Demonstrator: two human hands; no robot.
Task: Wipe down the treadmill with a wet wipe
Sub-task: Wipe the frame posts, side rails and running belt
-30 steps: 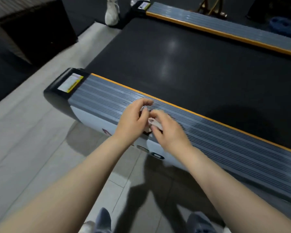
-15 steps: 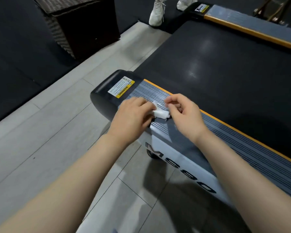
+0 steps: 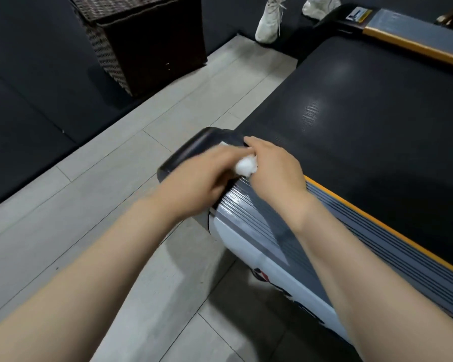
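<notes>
The treadmill's grey ribbed side rail (image 3: 249,218) runs from the black end cap (image 3: 183,150) toward the lower right, with an orange strip beside the black belt (image 3: 364,121). A small white wet wipe (image 3: 246,166) is bunched up over the rail's end. My right hand (image 3: 275,168) pinches the wipe from the right. My left hand (image 3: 204,176), motion-blurred, meets the wipe from the left and covers part of it; its fingers curl at the wipe.
A dark wicker basket (image 3: 147,45) stands on the floor at the upper left. Another person's white sneakers (image 3: 268,18) stand beyond the belt. A second rail end (image 3: 361,15) lies at the top right. Grey floor tiles (image 3: 63,231) fill the left.
Both hands with the wipe have shifted along the rail to its black end cap. The wipe looks more bunched than before, and the left hand is blurred from quick motion.
</notes>
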